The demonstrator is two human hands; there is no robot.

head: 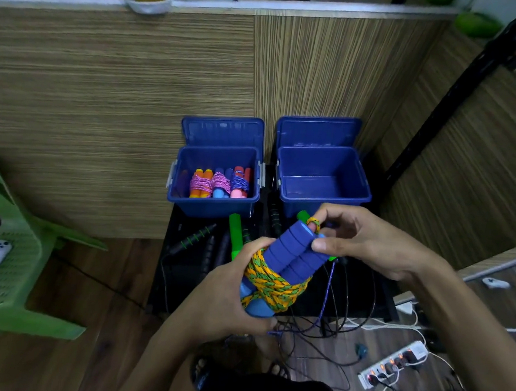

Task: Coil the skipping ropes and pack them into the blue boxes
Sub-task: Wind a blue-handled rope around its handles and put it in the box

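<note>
Currently 3 bundles in left box (210,206); right box (323,196) empty. Both hands (230,287) (365,241) grip the 4th rope (271,282), tail pinched at right fingertips; more ropes beyond.

Beyond the grip, a wood-grain panel wall (121,96) runs across the far side, topped by a pale ledge (292,7), and meets a second panel (464,165) at a corner off to the right. A black metal post (456,95) slants up along that right panel. Left of the grip stands a green plastic chair (11,258). The floor (68,365) below is dark wood plank. Lower right of the grip lies a white power strip (391,365) with lit switches.
</note>
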